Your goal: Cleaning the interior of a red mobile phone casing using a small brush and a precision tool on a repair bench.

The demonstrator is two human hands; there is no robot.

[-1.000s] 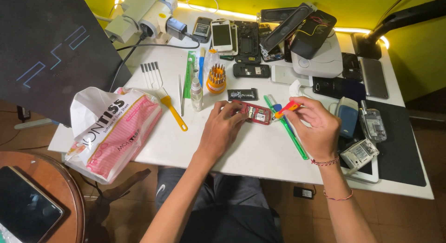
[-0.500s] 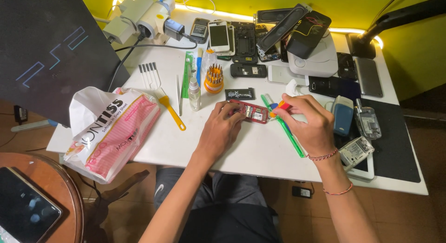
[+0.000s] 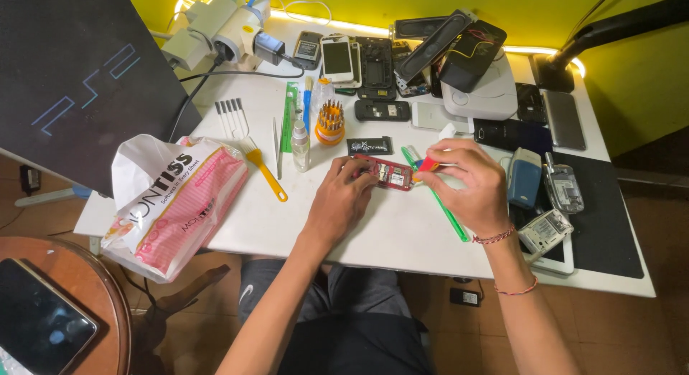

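A small red phone with its back off lies on the white table. My left hand rests on its left end and holds it down. My right hand grips a small tool with a red and blue handle, its tip at the phone's right end. A long green tool lies on the table under my right hand.
Many phones and phone parts crowd the back and right of the table. A screwdriver bit stand, a small spray bottle, a yellow brush, a pink tissue pack and a black console lie to the left.
Both hands stay on the red phone; my right hand's tool tip has shifted slightly at the phone's right end. The view has moved a little.
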